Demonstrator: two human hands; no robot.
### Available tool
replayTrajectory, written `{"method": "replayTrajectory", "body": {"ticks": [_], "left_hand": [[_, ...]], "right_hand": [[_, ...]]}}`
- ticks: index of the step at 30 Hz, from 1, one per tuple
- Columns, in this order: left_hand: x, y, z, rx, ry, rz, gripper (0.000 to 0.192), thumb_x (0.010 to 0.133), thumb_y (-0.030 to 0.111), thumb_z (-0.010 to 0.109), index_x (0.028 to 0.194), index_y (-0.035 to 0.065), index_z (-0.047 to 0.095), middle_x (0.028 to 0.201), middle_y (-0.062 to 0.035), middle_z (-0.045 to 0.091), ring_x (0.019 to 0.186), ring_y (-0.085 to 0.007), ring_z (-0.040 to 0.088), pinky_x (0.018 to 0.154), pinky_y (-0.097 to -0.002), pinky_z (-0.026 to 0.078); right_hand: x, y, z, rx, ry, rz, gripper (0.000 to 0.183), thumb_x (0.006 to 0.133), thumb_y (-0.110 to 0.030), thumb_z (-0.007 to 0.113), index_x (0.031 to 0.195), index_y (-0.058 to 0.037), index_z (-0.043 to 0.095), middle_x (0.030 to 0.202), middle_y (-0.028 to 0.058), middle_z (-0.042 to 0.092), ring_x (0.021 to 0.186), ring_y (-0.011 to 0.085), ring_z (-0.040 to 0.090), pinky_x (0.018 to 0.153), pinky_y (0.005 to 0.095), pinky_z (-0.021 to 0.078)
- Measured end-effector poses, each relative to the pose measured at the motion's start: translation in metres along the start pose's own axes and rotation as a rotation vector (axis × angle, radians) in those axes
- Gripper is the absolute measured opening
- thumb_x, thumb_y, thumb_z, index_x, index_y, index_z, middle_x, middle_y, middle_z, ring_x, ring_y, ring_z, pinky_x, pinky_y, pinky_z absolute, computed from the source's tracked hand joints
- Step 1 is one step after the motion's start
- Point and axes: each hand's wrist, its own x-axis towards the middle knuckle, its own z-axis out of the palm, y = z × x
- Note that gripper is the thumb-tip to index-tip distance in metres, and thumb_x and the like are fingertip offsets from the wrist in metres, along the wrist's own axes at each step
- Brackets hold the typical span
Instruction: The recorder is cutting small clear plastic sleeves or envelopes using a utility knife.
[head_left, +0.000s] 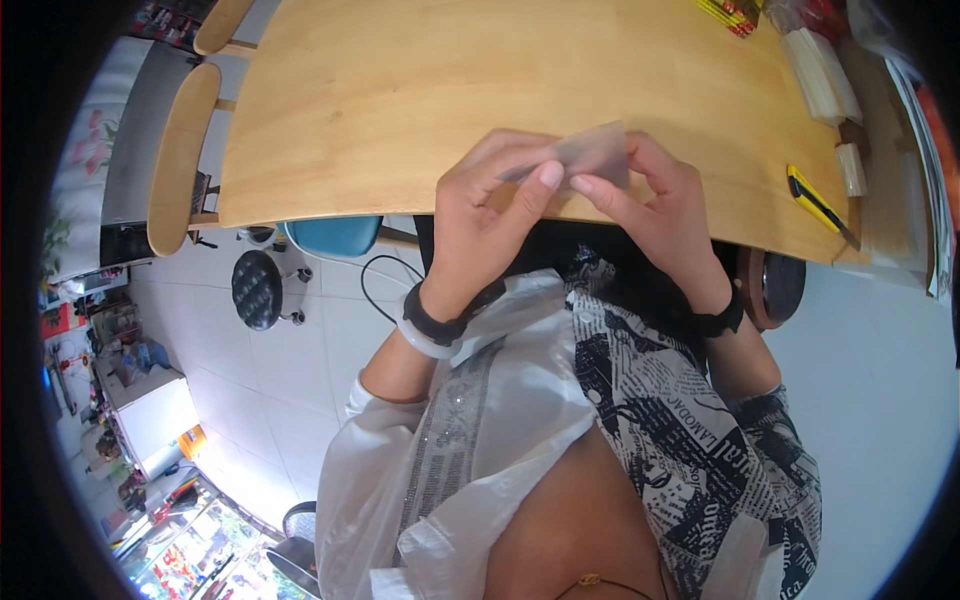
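Both hands hold a thin translucent sheet (600, 154) just above the near edge of the wooden table (450, 82). My left hand (491, 199) pinches its left part, with the thumb on top and the fingers behind. At the sheet's right side, my right hand (664, 199) has its thumb on the lower edge and its fingers behind it. The thumb tips are close together. Whether the sheet is plastic or paper cannot be told. A yellow utility knife (814, 201) lies on the table to the right of my right hand.
Stacks of pale strips (821, 75) line the table's right side, near a bundle of yellow and red sticks (731, 15). Wooden chairs (184, 157) stand at the left. A teal seat (334, 236) is partly under the table, with a black stool (256, 290) on the floor nearby.
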Motion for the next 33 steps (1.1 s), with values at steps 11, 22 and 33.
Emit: {"method": "replayTrajectory", "body": {"ticks": [11, 22, 33], "left_hand": [[0.036, 0.029, 0.024, -0.232, 0.108, 0.217, 0.035, 0.106, 0.009, 0.063, 0.139, 0.0016, 0.070, 0.147, -0.0147, 0.063, 0.126, -0.0209, 0.064, 0.105, -0.0321, 0.050], [0.039, 0.056, 0.004, 0.054, 0.011, 0.496, 0.037, 0.107, 0.008, 0.061, 0.142, 0.0028, 0.069, 0.153, -0.0202, 0.059, 0.136, -0.0265, 0.057, 0.110, -0.0347, 0.046], [0.034, 0.057, 0.032, -0.363, 0.310, 0.068, 0.037, 0.116, 0.023, 0.048, 0.134, -0.0035, 0.066, 0.131, -0.0139, 0.068, 0.108, -0.0181, 0.065, 0.097, -0.0301, 0.051]], "right_hand": [[0.034, -0.025, 0.024, 0.559, 0.136, 0.011, 0.020, 0.100, -0.004, 0.066, 0.117, 0.0039, 0.072, 0.102, 0.0052, 0.076, 0.098, 0.0126, 0.069, 0.090, 0.0284, 0.0553], [0.046, -0.031, -0.013, 0.450, -0.084, -0.002, 0.025, 0.099, -0.006, 0.064, 0.119, 0.0004, 0.079, 0.106, 0.0049, 0.078, 0.093, 0.0075, 0.068, 0.078, 0.0272, 0.0546], [0.046, -0.053, 0.030, 0.112, 0.042, -0.035, 0.043, 0.098, -0.003, 0.055, 0.141, -0.0035, 0.061, 0.098, 0.0188, 0.075, 0.086, 0.0317, 0.072, 0.079, 0.0381, 0.0556]]}}
